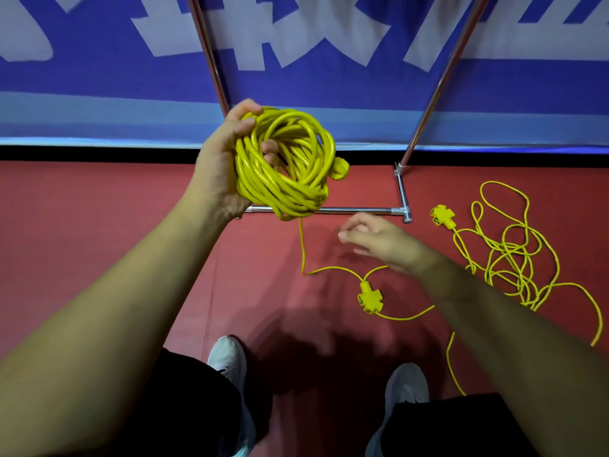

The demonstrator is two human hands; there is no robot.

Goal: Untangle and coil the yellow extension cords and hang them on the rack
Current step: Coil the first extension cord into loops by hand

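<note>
Left hand (pixel 224 159) grip closed round the coiled cord (pixel 286 166), held before the rack (pixel 362 211); right hand (pixel 379 240) loose, empty.
Tail (pixel 301 245) drops to socket block (pixel 367 296) on the rack's near side; second cord (pixel 514 258) tangled right of the rack. Cable judged light, springy, loops prone to slip: take the tail just below the coil.

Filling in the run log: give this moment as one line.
left hand: grips coil | right hand: open, empty | coil tail: trails on floor by socket | second cord: tangled
</note>
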